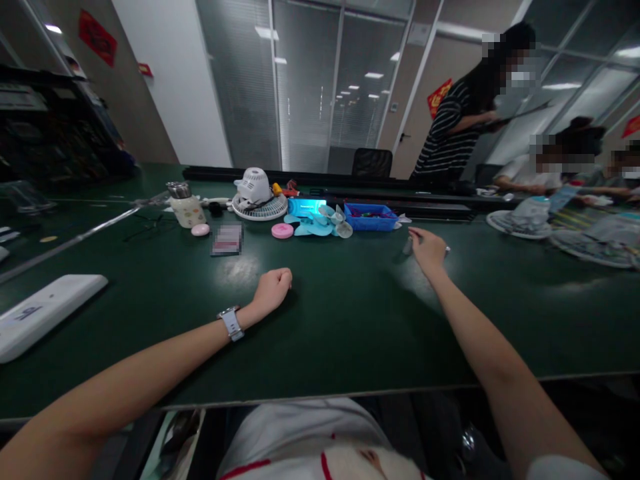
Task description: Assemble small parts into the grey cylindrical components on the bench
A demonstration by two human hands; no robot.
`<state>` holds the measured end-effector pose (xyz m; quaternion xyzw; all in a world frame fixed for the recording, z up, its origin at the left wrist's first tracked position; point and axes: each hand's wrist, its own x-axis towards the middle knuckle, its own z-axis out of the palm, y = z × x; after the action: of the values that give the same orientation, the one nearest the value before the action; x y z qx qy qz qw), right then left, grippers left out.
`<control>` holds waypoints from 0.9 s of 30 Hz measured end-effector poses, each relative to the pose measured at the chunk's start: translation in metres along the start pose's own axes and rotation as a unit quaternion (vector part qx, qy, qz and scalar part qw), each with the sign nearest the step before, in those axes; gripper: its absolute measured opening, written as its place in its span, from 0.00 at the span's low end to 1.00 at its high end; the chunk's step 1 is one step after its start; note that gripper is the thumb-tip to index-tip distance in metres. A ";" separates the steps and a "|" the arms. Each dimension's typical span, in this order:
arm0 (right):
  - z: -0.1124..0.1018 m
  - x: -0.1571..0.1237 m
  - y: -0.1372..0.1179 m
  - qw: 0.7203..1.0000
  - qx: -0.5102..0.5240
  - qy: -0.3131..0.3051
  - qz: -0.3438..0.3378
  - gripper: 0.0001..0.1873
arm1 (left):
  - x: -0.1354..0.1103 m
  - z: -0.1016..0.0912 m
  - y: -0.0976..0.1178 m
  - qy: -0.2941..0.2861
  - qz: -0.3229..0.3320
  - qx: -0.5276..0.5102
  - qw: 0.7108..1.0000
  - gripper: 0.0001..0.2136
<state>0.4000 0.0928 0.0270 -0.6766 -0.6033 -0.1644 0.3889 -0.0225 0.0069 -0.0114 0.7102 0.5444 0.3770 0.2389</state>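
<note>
My left hand (273, 291) rests on the green table (330, 327) in a loose fist, with a watch (231, 323) on the wrist. Nothing shows in its fingers. Further right, my right hand (428, 251) is held above the tabletop with its fingers curled. Small greyish bits show at either side of it, too unclear to name. Beyond that hand sits a blue tray (371, 219) with small parts inside. Beside the tray lie light-blue fan blades (315, 225) and a pink round piece (283, 231). A lit screen (307, 206) glows behind the blades.
A white fan head (254, 188), a patterned bottle (187, 205) and a pink oval item (201, 230) stand at the back left. A long white case (45, 313) lies at left. More fan parts (525, 217) are at right. A person in stripes (453, 127) stands beyond the table.
</note>
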 end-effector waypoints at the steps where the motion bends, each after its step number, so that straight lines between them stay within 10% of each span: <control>1: 0.003 0.002 0.008 1.000 -0.015 -0.008 0.009 0.19 | 0.000 0.000 0.000 -0.003 0.001 0.002 1.000 0.14; 27: 0.026 0.005 0.025 0.993 -0.098 -0.050 0.040 0.22 | 0.000 0.001 0.001 -0.016 0.029 0.008 0.999 0.14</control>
<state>0.4182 0.1158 0.0062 -0.7425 -0.5752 -0.1736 0.2963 -0.0212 0.0064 -0.0118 0.7334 0.5229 0.3678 0.2311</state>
